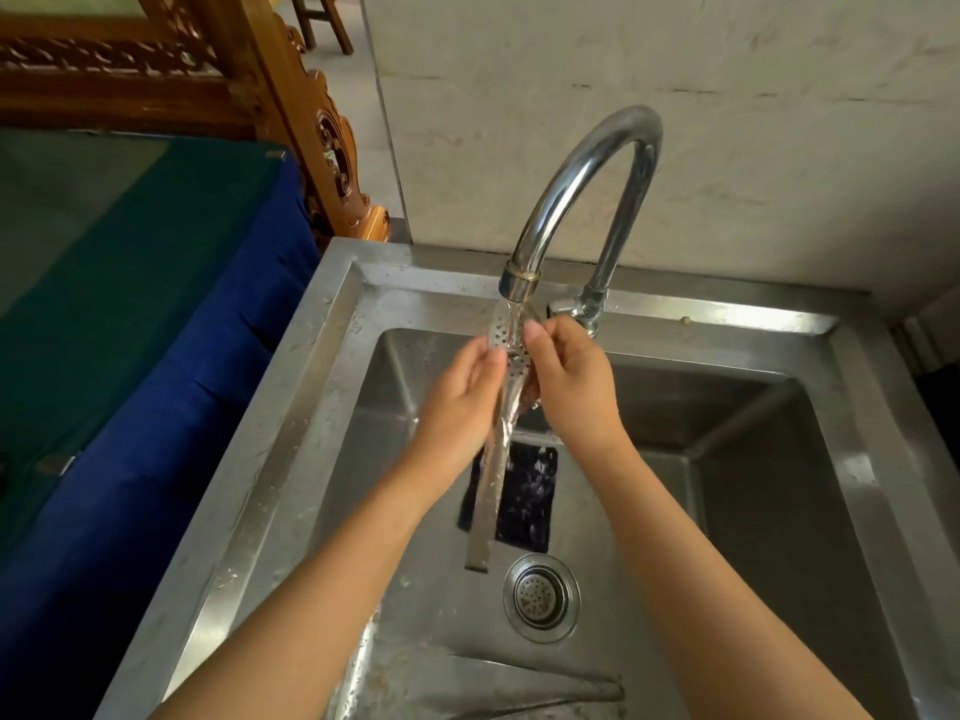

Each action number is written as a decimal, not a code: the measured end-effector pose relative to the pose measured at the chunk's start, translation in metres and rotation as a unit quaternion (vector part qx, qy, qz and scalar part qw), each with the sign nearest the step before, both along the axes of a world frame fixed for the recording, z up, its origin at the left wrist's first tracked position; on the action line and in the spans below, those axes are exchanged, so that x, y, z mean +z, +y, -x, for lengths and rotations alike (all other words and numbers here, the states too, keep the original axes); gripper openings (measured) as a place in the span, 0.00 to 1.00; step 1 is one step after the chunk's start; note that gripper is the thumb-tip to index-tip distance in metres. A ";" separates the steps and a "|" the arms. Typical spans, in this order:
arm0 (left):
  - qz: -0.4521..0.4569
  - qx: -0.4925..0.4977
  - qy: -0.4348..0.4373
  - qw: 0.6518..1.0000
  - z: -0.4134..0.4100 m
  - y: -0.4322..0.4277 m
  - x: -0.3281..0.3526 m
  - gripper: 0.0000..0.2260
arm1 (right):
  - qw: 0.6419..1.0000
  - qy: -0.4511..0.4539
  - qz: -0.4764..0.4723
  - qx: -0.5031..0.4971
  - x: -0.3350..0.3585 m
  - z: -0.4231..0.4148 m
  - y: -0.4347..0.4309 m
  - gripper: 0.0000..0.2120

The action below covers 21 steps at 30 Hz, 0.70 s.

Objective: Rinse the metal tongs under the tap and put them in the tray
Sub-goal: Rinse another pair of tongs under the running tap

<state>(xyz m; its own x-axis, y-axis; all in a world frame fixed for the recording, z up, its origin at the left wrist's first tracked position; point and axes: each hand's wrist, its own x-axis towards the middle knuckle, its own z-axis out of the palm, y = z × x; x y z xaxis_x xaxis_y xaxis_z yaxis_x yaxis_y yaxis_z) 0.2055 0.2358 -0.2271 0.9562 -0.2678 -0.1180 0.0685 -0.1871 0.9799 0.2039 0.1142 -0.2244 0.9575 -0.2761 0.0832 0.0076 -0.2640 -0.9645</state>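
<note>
Tongs (pixel 493 459) are in the running stream, perforated head up and just under the tap (pixel 587 200) outlet. The handle end hangs free over the sink (pixel 291 407) basin, above a dark pad (pixel 530 491).

Left hand (pixel 462 392) has its fingers curled round the upper shaft. Right hand (pixel 571 387) pinches the head from the other side. Both grip the tongs, high up and close together.

Risks as we read them:
- Wet steel held only at one end. If either grip loosens, the long free end swings and the tongs slide down towards the pad or the drain strainer (pixel 541 597).
- The head sits very close to the outlet, so a small lift knocks the spout.
- We see no tray in frame. The carry means a one-hand handover with dripping metal, and we think that's the weakest moment.
</note>
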 end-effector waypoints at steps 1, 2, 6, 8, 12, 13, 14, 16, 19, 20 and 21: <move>0.000 0.000 0.021 1.000 0.003 -0.007 -0.001 0.11 | 1.000 -0.006 0.016 -0.024 -0.001 -0.001 0.003 0.14; 0.006 0.007 0.040 0.999 0.005 -0.012 -0.002 0.09 | 0.999 -0.013 0.032 -0.040 -0.001 -0.002 0.005 0.16; 0.007 0.060 0.037 0.998 0.006 -0.015 -0.007 0.12 | 0.994 -0.017 0.109 0.003 0.001 -0.009 -0.001 0.15; 0.007 0.086 0.032 0.996 0.002 -0.013 -0.008 0.12 | 0.990 -0.011 0.123 0.069 0.006 -0.013 -0.006 0.08; -0.001 0.138 0.025 0.990 -0.003 -0.013 -0.006 0.18 | 0.979 -0.021 0.181 0.094 0.013 -0.023 -0.004 0.10; -0.003 0.150 0.018 0.988 -0.003 -0.015 -0.005 0.19 | 0.981 -0.016 0.183 0.066 0.014 -0.026 -0.002 0.13; -0.012 0.156 0.004 0.988 -0.004 -0.016 -0.006 0.20 | 0.985 -0.007 0.172 0.032 0.015 -0.029 -0.001 0.17; -0.048 0.156 -0.025 0.986 -0.004 -0.018 -0.006 0.20 | 0.990 0.005 0.140 -0.029 0.015 -0.031 0.005 0.20; -0.038 0.151 -0.011 0.988 -0.005 -0.017 -0.005 0.16 | 0.988 0.005 0.148 0.040 0.009 -0.024 0.014 0.14; -0.023 0.144 0.004 0.989 -0.006 -0.016 -0.005 0.15 | 0.987 0.012 0.137 0.084 0.007 -0.022 0.015 0.09; -0.022 0.131 0.013 0.991 -0.006 -0.014 -0.005 0.14 | 0.986 0.017 0.124 0.109 0.005 -0.021 0.014 0.07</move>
<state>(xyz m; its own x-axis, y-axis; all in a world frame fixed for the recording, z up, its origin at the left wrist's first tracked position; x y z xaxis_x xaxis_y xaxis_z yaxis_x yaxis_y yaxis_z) 0.2117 0.2216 -0.2316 0.9888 -0.0038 -0.1493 0.1455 -0.2024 0.9684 0.2244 0.1286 -0.2191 0.9952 -0.0389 0.0896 0.0593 -0.4879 -0.8709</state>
